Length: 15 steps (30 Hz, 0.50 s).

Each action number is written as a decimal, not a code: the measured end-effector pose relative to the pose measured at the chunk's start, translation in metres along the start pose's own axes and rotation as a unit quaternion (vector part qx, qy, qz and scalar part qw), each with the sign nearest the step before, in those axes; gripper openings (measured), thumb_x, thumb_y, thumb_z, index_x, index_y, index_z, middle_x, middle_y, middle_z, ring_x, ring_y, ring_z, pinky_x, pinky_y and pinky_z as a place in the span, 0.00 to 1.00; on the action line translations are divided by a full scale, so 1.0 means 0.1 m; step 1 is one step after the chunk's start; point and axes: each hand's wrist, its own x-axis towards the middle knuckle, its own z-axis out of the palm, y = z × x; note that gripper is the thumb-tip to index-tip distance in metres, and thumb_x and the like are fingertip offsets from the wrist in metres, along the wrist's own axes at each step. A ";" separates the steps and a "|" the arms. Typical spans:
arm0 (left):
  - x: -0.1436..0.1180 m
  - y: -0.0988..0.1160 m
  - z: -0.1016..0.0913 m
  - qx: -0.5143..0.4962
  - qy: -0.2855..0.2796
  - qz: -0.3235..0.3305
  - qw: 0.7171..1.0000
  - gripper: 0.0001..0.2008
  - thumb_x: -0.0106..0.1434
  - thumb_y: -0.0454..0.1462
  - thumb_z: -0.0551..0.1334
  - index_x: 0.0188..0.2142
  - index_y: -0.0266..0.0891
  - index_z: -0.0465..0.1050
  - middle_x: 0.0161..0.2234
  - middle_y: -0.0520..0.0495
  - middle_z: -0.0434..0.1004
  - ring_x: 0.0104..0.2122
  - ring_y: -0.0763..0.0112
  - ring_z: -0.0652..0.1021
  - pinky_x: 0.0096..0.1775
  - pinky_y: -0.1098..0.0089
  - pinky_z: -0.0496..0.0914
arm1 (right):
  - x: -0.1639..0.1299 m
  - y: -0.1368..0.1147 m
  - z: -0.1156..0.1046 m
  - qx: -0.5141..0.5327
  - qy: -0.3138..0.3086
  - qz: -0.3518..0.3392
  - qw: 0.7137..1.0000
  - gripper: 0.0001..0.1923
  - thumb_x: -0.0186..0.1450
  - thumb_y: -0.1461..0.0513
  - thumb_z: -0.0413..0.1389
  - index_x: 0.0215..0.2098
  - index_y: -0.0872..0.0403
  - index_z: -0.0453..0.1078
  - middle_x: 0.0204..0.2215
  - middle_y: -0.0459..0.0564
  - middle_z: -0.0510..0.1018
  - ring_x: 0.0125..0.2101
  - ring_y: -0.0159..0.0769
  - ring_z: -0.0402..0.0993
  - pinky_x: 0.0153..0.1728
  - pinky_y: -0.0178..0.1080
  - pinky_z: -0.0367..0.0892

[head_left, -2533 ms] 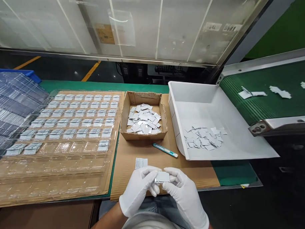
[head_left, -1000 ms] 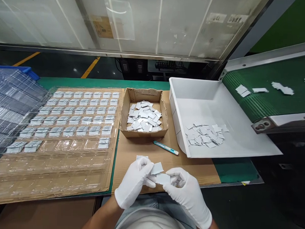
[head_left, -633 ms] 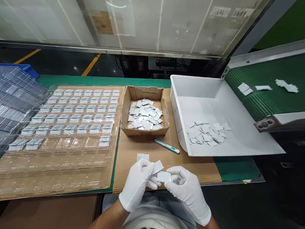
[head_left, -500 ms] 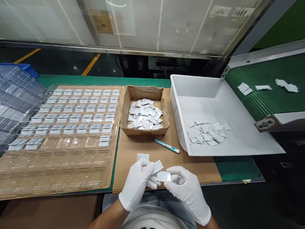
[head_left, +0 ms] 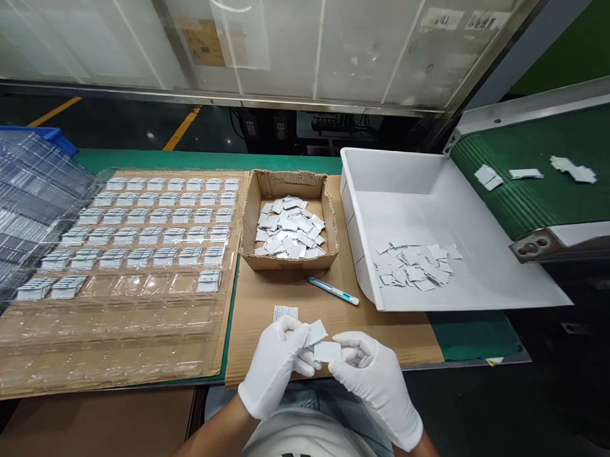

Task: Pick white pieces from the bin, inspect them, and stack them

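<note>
Fingers of the left hand (head_left: 273, 367) pinch one white card (head_left: 315, 333); the right hand (head_left: 374, 384) pinches another card (head_left: 327, 351), held apart for inspection, it seems. Cardboard box (head_left: 289, 222) sits within reach.

Gloved left hand (head_left: 275, 369) and right hand (head_left: 377, 384) close together, fingers (head_left: 350, 353) pinched, forearms bare.

Single head-worn view, looking forward and steeply down from just above the seated person's lap, close over the cardboard mat (head_left: 282, 301); it faces the bench's far glass partition (head_left: 311, 49), conveyor (head_left: 547, 170) at right.
</note>
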 end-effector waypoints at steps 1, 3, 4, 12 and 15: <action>0.00 0.00 0.00 0.000 0.000 0.001 1.000 0.30 0.42 0.60 0.69 0.26 0.38 0.64 0.15 0.50 0.76 0.15 0.75 0.75 0.17 0.78 0.69 | 0.00 0.00 0.00 -0.003 0.001 0.000 1.000 0.17 0.47 0.61 0.67 0.35 0.56 0.73 0.27 0.50 0.83 0.27 0.37 0.77 0.30 0.36 0.70; 0.00 0.00 0.00 0.003 0.003 0.000 1.000 0.29 0.43 0.60 0.70 0.26 0.38 0.64 0.15 0.50 0.76 0.15 0.74 0.76 0.17 0.78 0.69 | 0.00 -0.01 0.01 -0.008 0.003 0.000 1.000 0.17 0.47 0.61 0.67 0.35 0.56 0.73 0.27 0.50 0.83 0.27 0.37 0.77 0.30 0.36 0.70; 0.00 0.00 0.00 0.005 0.005 -0.001 1.000 0.29 0.43 0.60 0.69 0.26 0.38 0.64 0.15 0.50 0.76 0.15 0.74 0.76 0.18 0.78 0.69 | 0.00 -0.01 0.01 -0.011 0.004 0.001 1.000 0.17 0.47 0.61 0.67 0.35 0.56 0.73 0.26 0.50 0.83 0.27 0.37 0.77 0.30 0.36 0.70; -0.02 0.02 0.00 0.020 0.001 -0.008 1.000 0.28 0.46 0.59 0.68 0.25 0.39 0.63 0.15 0.50 0.76 0.15 0.75 0.75 0.18 0.79 0.68 | -0.01 -0.04 0.01 -0.050 0.006 -0.013 0.999 0.15 0.48 0.61 0.65 0.34 0.56 0.73 0.25 0.48 0.81 0.26 0.36 0.76 0.29 0.36 0.70; -0.02 0.02 -0.01 0.037 -0.044 -0.021 0.998 0.27 0.47 0.58 0.68 0.24 0.39 0.64 0.15 0.48 0.77 0.13 0.76 0.74 0.16 0.80 0.65 | -0.03 -0.05 0.00 -0.110 0.005 -0.036 0.993 0.12 0.49 0.61 0.64 0.32 0.56 0.74 0.24 0.48 0.80 0.26 0.36 0.75 0.28 0.35 0.70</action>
